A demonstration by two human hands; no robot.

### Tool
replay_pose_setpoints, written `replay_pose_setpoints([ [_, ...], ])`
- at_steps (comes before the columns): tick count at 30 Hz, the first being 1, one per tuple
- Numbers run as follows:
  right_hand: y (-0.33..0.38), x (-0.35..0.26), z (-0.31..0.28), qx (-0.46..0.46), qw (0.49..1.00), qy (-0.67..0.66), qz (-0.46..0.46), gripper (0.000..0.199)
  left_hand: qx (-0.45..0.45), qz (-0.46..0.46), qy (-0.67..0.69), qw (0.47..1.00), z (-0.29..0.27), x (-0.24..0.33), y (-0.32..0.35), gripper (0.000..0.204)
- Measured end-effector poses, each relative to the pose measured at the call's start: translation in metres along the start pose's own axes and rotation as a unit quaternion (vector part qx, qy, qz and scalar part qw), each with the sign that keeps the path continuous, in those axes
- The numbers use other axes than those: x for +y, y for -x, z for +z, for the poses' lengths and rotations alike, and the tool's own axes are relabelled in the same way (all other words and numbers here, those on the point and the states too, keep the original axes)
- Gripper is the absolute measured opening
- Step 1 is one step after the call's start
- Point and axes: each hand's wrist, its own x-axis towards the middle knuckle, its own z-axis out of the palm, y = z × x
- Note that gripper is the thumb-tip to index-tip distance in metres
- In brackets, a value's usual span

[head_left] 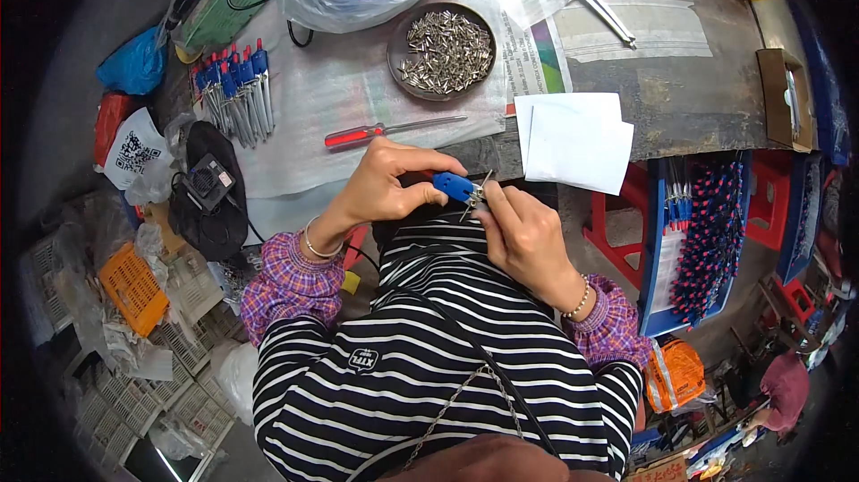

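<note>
1. Left hand [386, 185] pinches the blue-headed compass [461, 188], held above the lap just at the worktop [680, 97] edge.
2. Right hand [523, 231] fingers pressed on its metal legs (small, partly hidden).
3. Red-handled screwdriver [385, 130] lies near; round dish of metal pins [442, 51] farther back.

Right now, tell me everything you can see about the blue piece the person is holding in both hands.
The blue piece is a small plastic-looking head, glossy, with thin silver metal legs sticking out of its right end towards the right hand. It lies roughly level, just above the striped shirt, at the near edge of the table. The left hand pinches its blue body between thumb and fingers; the right hand's fingertips touch the metal legs. Finer details are too small to tell.
</note>
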Motion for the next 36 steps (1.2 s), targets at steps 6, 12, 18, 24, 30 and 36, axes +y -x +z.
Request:
replay_pose_setpoints([
  [6,-0.002,-0.004,-0.003,-0.001,0.999,-0.042,0.022,0.032,-0.012,0.032,-0.015,0.999,-0.004,0.000,-0.002,0.029],
  [12,0.003,0.007,-0.008,-0.221,0.838,-0.389,0.311,0.022,-0.130,0.032,-0.006,0.991,-0.019,0.012,-0.015,0.032],
  [18,0.017,0.015,0.009,-0.110,0.728,-0.575,0.356,0.012,0.151,0.101,-0.264,0.947,-0.037,-0.011,-0.056,0.038],
  [24,0.017,0.017,0.009,-0.086,0.778,-0.520,0.341,0.016,0.195,0.112,-0.340,0.913,-0.019,-0.028,-0.080,0.026],
  [30,0.019,0.022,0.012,-0.064,0.784,-0.515,0.341,0.017,0.205,0.142,-0.306,0.919,-0.032,-0.037,-0.085,0.009],
  [36,0.017,0.022,0.013,-0.036,0.782,-0.519,0.344,0.017,0.210,0.063,-0.171,0.961,-0.038,-0.024,-0.078,0.009],
])
